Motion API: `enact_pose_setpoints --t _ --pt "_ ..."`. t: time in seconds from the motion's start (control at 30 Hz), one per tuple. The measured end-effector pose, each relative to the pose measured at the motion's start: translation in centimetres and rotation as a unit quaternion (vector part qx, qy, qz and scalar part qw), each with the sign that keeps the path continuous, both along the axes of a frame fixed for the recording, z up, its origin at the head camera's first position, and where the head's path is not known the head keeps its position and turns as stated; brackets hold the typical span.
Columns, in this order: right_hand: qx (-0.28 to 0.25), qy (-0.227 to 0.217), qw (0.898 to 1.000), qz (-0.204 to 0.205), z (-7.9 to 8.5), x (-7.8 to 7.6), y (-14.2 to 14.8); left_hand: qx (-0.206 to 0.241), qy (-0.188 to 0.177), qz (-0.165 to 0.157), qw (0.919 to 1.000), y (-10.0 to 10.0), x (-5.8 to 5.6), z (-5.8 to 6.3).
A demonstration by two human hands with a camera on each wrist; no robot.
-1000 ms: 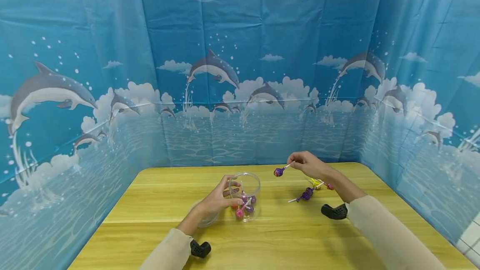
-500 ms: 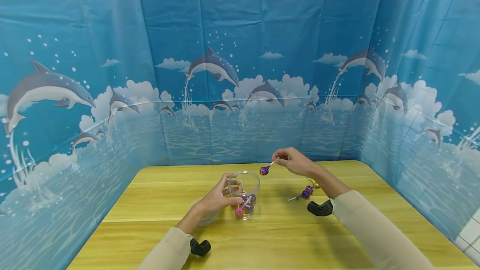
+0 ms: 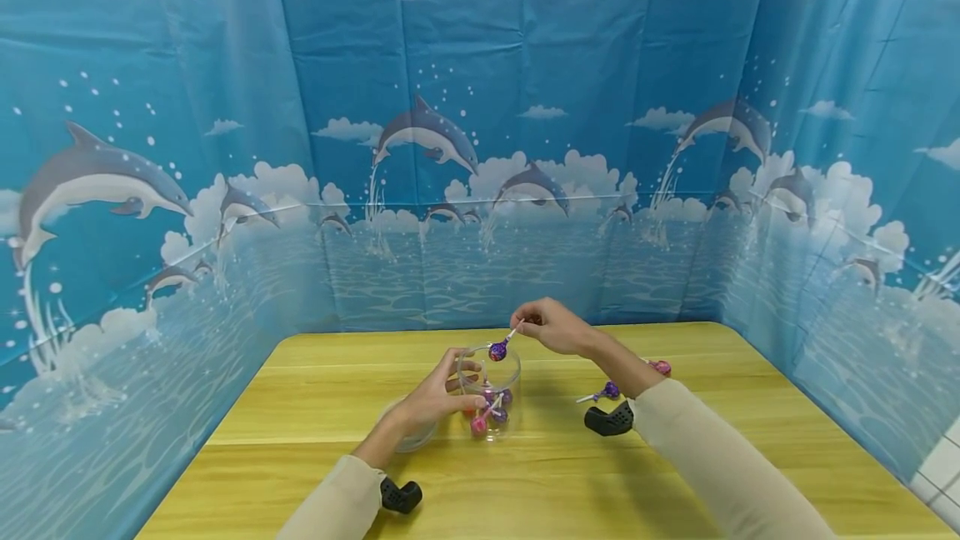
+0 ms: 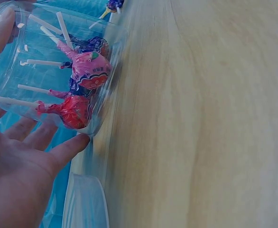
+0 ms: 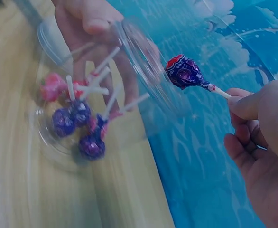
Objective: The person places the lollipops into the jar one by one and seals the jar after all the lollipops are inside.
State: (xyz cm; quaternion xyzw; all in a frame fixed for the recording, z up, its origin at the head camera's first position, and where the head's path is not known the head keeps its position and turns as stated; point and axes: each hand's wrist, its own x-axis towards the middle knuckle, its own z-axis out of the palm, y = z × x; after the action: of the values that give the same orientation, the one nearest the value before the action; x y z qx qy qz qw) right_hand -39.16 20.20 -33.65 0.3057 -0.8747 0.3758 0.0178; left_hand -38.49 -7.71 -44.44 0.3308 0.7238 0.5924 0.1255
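Note:
My left hand [image 3: 433, 397] grips a clear round jar [image 3: 515, 382] from its left side, thumb in front and fingers behind. Inside the jar lie several wrapped lollipops, among them a pink one [image 4: 89, 69] and a red one [image 4: 75, 113], their white sticks pointing up. Over the open mouth hangs a purple lollipop [image 5: 184, 73], its white stick pinched between thumb and fingers of my right hand [image 3: 557, 327]. The candy points down toward the jar and overlaps the rim in the head view.
Left of the jar, partly behind my left wrist, lies a clear lid [image 3: 416, 442]. To the right, a purple lollipop [image 3: 611, 390] and a pink one [image 3: 661, 367] lie on the wooden table [image 3: 315, 423]. A blue dolphin curtain [image 3: 480, 273] surrounds the table's back and sides.
My right hand has moved left, carrying the purple lollipop from above the right part of the table to the jar's mouth. The left hand and jar stay put. My right forearm now hides the yellow wrapper.

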Motion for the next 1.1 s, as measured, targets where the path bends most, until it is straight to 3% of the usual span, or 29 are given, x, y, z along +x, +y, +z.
enact_pose_setpoints --t 0.27,0.73,1.1 --pt "0.019 0.004 0.999 0.025 -0.8 0.1 -1.8 -0.003 -0.001 -0.001 1.0 -0.1 -0.2 -0.4" --pt "0.065 0.062 0.994 0.059 -1.9 0.2 -3.3 -0.005 -0.001 0.0 1.0 -0.2 -0.3 -0.4" --pt "0.106 0.066 0.987 0.097 -2.0 0.4 -4.1 -0.005 0.008 0.001 1.0 -0.1 -0.3 -0.4"
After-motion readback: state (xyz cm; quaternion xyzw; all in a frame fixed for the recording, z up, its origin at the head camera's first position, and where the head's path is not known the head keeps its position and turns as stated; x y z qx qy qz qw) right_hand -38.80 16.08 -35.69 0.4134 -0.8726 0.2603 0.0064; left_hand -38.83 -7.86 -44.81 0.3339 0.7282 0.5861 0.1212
